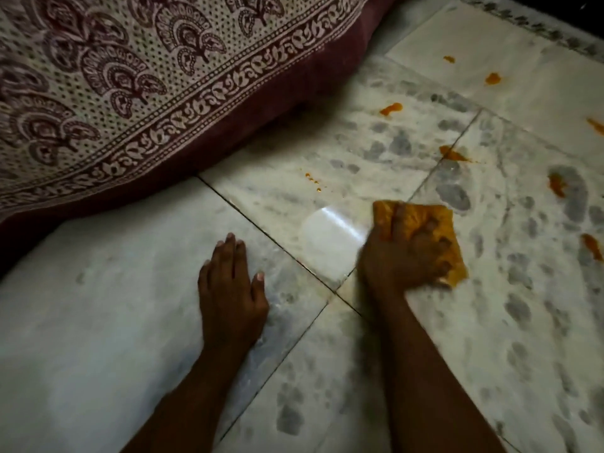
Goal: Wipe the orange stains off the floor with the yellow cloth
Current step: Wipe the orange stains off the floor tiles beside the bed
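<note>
My right hand point(397, 256) presses the crumpled yellow cloth point(438, 223) flat onto the white marble floor point(327, 371), fingers closed over it. The cloth is smeared orange. My left hand point(230, 289) rests palm down on the tile to the left, fingers together, holding nothing. Several orange stains lie on the floor beyond and to the right of the cloth: one point(390, 108) far ahead, one point(452, 154) on a tile joint, one point(556, 184) at right, one point(592, 246) near the right edge. Small orange specks point(313, 181) sit just ahead of the cloth.
A mattress with a cream and maroon patterned sheet point(114, 93) fills the upper left, its edge reaching the floor. More stains point(493, 78) lie on the far tile near a dark wall base at the top right. Grey mottling marks the tiles.
</note>
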`<state>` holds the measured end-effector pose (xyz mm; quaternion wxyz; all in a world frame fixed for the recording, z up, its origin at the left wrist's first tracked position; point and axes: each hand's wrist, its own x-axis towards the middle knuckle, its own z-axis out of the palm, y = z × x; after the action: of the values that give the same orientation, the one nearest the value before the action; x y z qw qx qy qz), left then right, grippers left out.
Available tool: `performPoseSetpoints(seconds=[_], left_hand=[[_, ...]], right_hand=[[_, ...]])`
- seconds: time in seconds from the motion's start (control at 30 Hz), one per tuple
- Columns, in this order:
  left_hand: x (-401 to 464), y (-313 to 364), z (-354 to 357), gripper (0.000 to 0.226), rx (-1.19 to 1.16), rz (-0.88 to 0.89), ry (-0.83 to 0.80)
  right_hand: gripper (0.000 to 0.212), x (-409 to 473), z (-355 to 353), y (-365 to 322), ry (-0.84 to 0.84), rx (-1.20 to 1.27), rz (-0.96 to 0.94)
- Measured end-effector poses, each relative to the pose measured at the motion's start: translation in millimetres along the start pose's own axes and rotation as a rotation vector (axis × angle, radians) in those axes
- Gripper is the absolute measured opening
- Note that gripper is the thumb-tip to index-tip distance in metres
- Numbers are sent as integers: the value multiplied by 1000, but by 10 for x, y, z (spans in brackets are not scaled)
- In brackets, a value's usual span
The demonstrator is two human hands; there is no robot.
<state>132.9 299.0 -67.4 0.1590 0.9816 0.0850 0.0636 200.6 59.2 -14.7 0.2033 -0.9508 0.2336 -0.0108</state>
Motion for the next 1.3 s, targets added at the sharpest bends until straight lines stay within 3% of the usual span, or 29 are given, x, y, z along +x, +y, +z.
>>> performPoseSetpoints(seconds=[0.07, 0.13, 0.2, 0.27, 0.3, 0.37, 0.43, 0.5, 0.6, 0.73, 0.8, 0.87, 0.93, 1.0, 1.13, 1.23, 1.3], left_hand=[[14, -5, 34, 68, 2, 13, 16], [17, -24, 33, 67, 3, 13, 37], [4, -29, 30, 66, 1, 19, 56], [6, -27, 18, 66, 2, 23, 56], [16, -26, 14, 66, 6, 25, 43], [19, -12, 17, 67, 18, 26, 30], [18, -37, 45, 68, 45, 22, 26], [19, -53, 55, 68, 52, 20, 18], [24, -45, 38, 68, 45, 9, 21], [15, -40, 15, 68, 36, 14, 20], [13, -42, 6, 69, 33, 5, -4], [17, -39, 6, 69, 28, 4, -16], [10, -44, 16, 70, 23, -1, -28], [22, -50, 15, 70, 18, -8, -23], [20, -53, 21, 69, 4, -4, -1], [9, -45, 14, 68, -19, -3, 13], [3, -40, 18, 67, -20, -9, 7]], right_hand=[[93, 34, 206, -520, -9, 75, -58], [70, -63, 549, -680, 45, 3, -309], [54, -337, 713, -368, 1, -142, -566], [53, -647, 489, 81, -17, -168, -646], [53, -707, 368, 299, 20, -199, -642], [56, -499, 298, 505, 56, -237, -450], [61, -7, 387, 250, 152, -183, -172], [62, 318, 594, -272, 79, -103, -85], [56, 246, 889, -701, 34, -63, -369], [53, -356, 585, -26, -41, -213, -773], [53, -453, 348, 453, -10, -227, -706], [59, -231, 299, 564, 38, -258, -426], [62, 168, 404, 158, 71, -197, -137], [62, 641, 566, -481, 36, -93, -65], [67, 823, 962, -1186, -49, -131, -408], [57, 210, 856, -797, -106, -256, -788], [54, -105, 636, -247, -82, -247, -886]])
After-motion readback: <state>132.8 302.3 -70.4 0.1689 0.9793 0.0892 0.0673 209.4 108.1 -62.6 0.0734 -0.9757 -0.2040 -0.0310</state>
